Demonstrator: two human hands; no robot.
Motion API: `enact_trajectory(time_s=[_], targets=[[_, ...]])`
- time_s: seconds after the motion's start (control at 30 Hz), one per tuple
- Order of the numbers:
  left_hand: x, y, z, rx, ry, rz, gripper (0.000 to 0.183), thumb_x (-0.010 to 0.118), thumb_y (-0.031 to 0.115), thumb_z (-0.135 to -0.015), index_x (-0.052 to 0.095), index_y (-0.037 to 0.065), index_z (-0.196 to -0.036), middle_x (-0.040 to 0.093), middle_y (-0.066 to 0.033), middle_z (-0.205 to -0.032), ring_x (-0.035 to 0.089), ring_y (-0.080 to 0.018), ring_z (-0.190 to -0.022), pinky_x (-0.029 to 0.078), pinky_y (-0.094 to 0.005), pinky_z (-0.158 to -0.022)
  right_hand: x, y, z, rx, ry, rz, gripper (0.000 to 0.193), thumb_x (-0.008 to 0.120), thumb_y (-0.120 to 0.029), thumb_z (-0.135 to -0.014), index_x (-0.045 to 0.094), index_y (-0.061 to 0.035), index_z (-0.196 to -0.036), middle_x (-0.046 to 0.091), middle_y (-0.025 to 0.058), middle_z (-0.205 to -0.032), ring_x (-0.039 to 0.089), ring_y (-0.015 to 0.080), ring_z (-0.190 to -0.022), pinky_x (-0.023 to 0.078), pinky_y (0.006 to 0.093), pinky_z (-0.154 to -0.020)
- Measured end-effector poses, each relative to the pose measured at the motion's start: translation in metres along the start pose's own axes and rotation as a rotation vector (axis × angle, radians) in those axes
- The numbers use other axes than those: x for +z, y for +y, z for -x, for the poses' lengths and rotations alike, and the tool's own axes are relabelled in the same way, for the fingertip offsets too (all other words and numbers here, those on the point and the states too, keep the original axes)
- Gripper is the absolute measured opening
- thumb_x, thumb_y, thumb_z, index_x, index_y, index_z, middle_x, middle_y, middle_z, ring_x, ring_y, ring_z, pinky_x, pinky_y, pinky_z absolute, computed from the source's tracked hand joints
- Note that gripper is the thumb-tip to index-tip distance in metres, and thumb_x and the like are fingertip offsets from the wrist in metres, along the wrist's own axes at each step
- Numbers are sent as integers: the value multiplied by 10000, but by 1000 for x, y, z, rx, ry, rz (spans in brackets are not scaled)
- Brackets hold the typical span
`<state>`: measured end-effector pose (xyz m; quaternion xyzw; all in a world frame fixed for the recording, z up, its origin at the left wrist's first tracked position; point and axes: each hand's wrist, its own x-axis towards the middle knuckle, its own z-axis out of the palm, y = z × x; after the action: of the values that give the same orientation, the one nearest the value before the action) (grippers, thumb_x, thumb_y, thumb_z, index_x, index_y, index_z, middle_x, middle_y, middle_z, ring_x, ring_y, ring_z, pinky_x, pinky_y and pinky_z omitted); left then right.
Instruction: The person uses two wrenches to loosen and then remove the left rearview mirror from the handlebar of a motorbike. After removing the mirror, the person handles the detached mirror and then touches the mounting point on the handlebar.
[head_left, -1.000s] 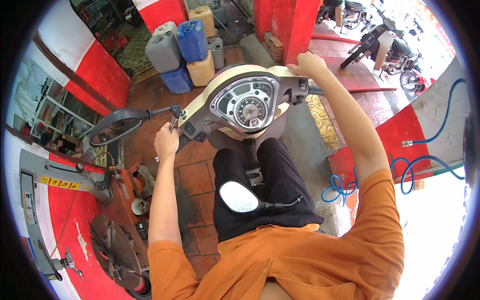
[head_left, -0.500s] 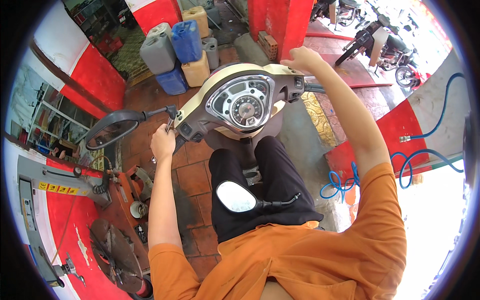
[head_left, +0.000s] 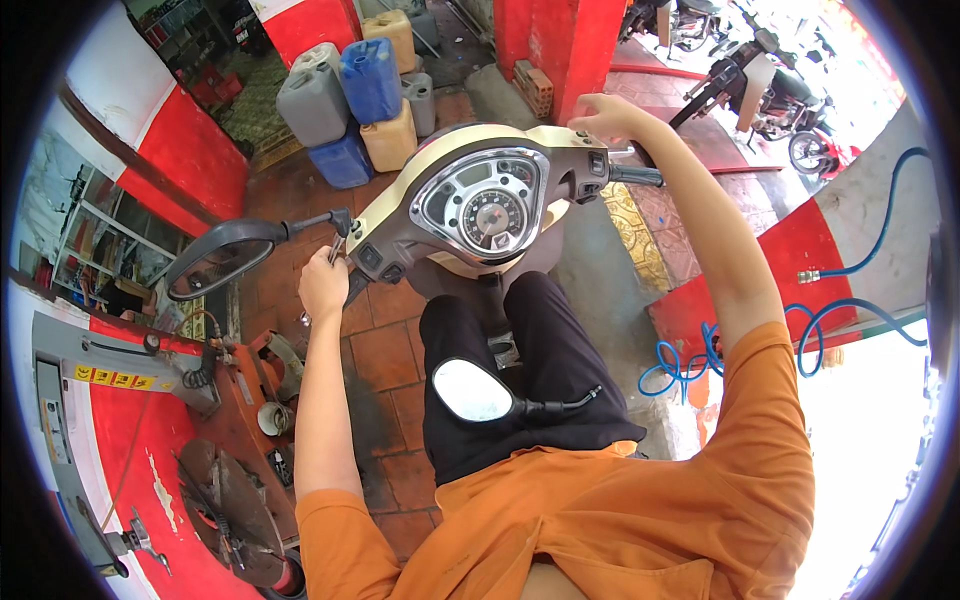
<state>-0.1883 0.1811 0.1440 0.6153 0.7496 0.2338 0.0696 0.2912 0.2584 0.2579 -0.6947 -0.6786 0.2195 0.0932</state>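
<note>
A cream and brown scooter handlebar cover (head_left: 400,212) with a round speedometer (head_left: 493,222) stands in front of me. My left hand (head_left: 324,285) is closed around a metal wrench (head_left: 337,245), whose upper end meets the base of the left mirror (head_left: 225,257). The wrench's lower end shows below the fist. My right hand (head_left: 608,116) is raised over the right side of the cover, near the mirror mount, its fingers pinched together. What lies between those fingertips is too small to make out. A loose mirror (head_left: 475,391) with a black stem rests across my lap.
Several plastic jerrycans (head_left: 370,80) stand on the tiled floor ahead. A red pillar (head_left: 555,50) and parked motorbikes (head_left: 770,90) are at the far right. Nearer on the right hangs a coiled blue air hose (head_left: 820,335). A grey and red workshop machine (head_left: 130,365) stands at my left.
My right hand has shifted slightly right, and its forearm has moved a little, exposing more of the right handgrip. The left hand and wrench have barely moved.
</note>
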Motion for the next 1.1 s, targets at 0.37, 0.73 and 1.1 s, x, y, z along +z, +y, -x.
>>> enact_trajectory(time_s=[0.37, 0.73, 1.1], targets=[[4, 10, -3, -13, -27, 11, 194, 566, 239, -842, 675, 108, -933, 681, -203, -903, 641, -403, -902, 492, -484, -787, 4, 41, -32, -310, -10, 381, 371, 671, -279, -781, 641, -65, -1083, 676, 190, -865, 668, 341, -839, 520, 435, -749], [1, 12, 0, -15, -18, -4, 207, 570, 264, -854, 676, 96, -915, 685, -197, -893, 642, -401, -893, 490, -484, -781, 21, 18, -17, -98, 146, 542, 367, 559, -343, -874, 670, -9, -980, 672, 243, -979, 647, 390, -960, 513, 459, -840], [3, 9, -2, -16, -17, -17, 204, 573, 257, -850, 679, 101, -926, 684, -195, -891, 641, -402, -891, 490, -484, -777, 21, 17, -11, -30, 206, 429, 327, 624, -336, -836, 656, -26, -934, 669, 232, -953, 643, 368, -941, 502, 434, -813]])
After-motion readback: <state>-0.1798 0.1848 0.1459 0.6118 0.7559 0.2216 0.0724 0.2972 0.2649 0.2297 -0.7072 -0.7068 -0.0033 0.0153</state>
